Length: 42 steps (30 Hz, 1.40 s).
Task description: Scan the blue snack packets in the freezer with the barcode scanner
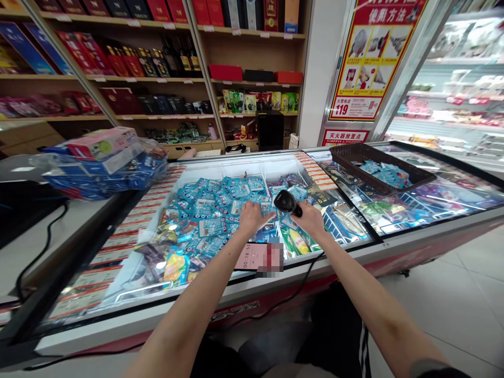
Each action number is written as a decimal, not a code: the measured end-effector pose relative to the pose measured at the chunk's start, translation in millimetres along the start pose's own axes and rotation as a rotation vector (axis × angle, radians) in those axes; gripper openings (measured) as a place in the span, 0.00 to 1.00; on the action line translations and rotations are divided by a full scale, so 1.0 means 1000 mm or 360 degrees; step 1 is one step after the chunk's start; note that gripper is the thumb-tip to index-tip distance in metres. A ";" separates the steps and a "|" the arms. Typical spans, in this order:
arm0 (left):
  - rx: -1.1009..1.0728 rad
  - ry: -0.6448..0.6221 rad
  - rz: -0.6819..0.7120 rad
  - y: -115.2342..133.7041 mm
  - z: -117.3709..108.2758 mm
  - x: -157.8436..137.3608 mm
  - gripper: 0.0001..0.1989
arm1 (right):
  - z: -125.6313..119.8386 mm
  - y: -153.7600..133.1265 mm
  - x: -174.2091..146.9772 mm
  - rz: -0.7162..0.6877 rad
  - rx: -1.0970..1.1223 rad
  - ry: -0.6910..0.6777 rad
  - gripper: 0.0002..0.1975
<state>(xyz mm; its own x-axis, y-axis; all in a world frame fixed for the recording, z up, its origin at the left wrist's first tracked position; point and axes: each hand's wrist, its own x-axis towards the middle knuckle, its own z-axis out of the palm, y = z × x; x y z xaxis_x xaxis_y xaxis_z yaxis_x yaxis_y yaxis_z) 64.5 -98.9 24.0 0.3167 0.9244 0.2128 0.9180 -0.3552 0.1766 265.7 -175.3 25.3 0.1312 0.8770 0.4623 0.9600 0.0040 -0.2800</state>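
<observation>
My right hand is wrapped round the handle of a black barcode scanner, with its head tipped to the left. My left hand is just left of the scanner, thumb stretched out to the side, over many light-blue packets. Several of these packets show white barcode labels. Whether they lie on the glass or under it, I cannot tell. A phone with a timer on its screen lies below my left wrist, near the front edge of the chest freezer.
A brown tray with more blue packets rests on the freezer's right side. Bagged boxes stand at left. A black cable hangs along the freezer front. Stocked shelves line the back wall.
</observation>
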 end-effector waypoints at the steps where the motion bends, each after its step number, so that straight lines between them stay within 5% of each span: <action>1: 0.0041 0.0021 -0.0039 0.001 0.000 -0.001 0.33 | -0.001 0.000 0.000 -0.0004 -0.0003 -0.0005 0.15; 10: 0.0057 -0.0208 -0.0173 -0.004 -0.007 0.009 0.27 | -0.004 -0.006 0.000 0.0011 -0.0046 -0.0077 0.15; 17: 0.0090 0.0016 -0.0230 0.004 -0.003 -0.003 0.33 | -0.005 -0.008 -0.001 -0.0020 -0.0042 -0.0096 0.15; 22: -0.0359 -0.0026 -0.0283 -0.007 -0.002 0.004 0.36 | -0.006 -0.009 -0.002 -0.0022 -0.0042 -0.0092 0.16; 25: -0.0761 0.0008 -0.0268 -0.022 -0.002 0.008 0.30 | -0.005 -0.011 -0.002 -0.0036 -0.0038 -0.0101 0.16; 30: -0.0882 0.0152 -0.0144 -0.045 -0.007 0.009 0.19 | -0.002 -0.016 -0.002 -0.0119 -0.0046 -0.0114 0.16; 42: -0.0943 0.0248 -0.0105 -0.062 0.000 0.007 0.21 | 0.000 -0.028 -0.001 -0.0258 -0.0099 -0.0179 0.17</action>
<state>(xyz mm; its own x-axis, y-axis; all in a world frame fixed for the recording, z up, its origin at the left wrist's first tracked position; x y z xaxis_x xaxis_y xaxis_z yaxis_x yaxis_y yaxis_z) 9.7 -70.4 14.0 0.1839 0.9317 0.3131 0.6317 -0.3561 0.6886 239.1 -175.9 32.6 -0.0511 0.9154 0.3992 0.9802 0.1227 -0.1557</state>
